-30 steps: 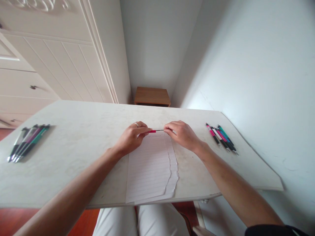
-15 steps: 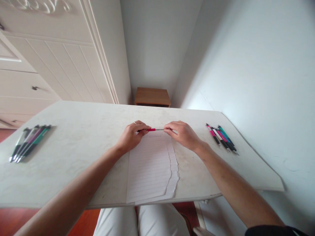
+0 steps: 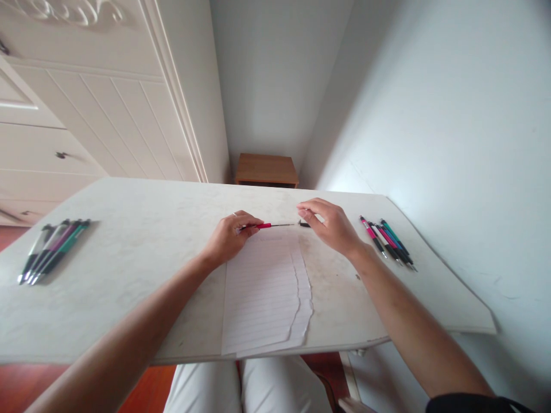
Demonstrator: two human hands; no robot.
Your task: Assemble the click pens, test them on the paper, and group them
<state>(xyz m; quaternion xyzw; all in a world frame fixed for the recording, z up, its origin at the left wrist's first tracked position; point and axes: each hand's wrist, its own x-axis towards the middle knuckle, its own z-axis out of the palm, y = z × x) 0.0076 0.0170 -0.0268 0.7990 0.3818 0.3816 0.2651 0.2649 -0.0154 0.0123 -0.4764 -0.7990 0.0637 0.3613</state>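
My left hand is closed around a red pen barrel above the top of the lined paper. A thin ink refill sticks out of the barrel toward the right. My right hand is apart from the refill, its thumb and fingertips drawn together in a pinch. Whatever lies between those fingertips is too small to make out. Just below them, a black pen piece lies on the white table, partly covered by the hand.
Several pens lie side by side at the table's left. Another group of pens rests on the right, near the wall. Beyond the far edge stands a small wooden cabinet.
My right hand has drawn back from the refill tip, slightly up and to the right. The refill's end and the black pen piece now show. My left hand has barely moved.
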